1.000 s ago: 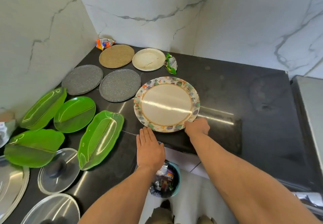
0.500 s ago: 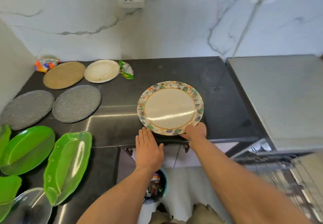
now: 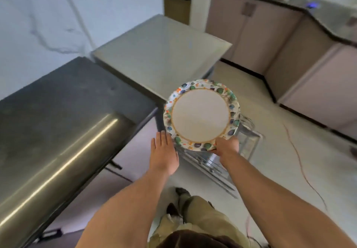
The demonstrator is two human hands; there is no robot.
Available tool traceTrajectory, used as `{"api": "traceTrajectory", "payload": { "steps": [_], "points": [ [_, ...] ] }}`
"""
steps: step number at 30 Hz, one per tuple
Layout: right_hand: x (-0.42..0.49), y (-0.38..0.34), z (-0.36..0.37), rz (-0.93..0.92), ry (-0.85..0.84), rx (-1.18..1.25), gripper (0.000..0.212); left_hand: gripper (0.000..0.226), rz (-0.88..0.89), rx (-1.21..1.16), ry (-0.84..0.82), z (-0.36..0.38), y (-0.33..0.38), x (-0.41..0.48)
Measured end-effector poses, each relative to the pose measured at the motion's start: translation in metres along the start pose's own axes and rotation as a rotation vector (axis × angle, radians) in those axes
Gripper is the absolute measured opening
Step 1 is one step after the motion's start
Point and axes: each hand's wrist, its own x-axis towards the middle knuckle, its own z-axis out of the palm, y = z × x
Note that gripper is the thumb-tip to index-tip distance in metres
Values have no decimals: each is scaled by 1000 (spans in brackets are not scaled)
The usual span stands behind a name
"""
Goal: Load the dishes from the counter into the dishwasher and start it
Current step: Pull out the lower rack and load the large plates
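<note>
Now gripping the patterned plate (image 3: pixel 201 115) by its near rim with the right hand (image 3: pixel 226 147), thumb curled over the edge. Holding it level in the air above the wire rack (image 3: pixel 249 143). Hovering alongside with the left hand (image 3: pixel 164 155), fingers straight and together, just beside the plate's left rim. Off to the left, dark counter (image 3: pixel 58 112).
</note>
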Motion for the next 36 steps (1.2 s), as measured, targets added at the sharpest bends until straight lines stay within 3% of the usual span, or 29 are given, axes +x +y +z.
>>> {"api": "traceTrajectory", "payload": {
  "steps": [3,7,14,20,29,36],
  "points": [
    [13,6,-48,39,103,12,26,75,134,27,-42,5,49,19],
    [56,30,-81,93,201,-32,36,73,243,94,-131,16,88,32],
    [172,80,-101,198,239,-142,34,73,251,125,-232,35,116,77],
    [200,-10,-94,181,131,-383,36,77,136,102,-295,48,159,155],
    [339,-84,-59,-239,-230,-1008,43,84,28,44,-377,80,220,275],
    [464,-102,34,-484,-325,-1261,37,82,-71,63,-413,157,215,364]
  ]
}}
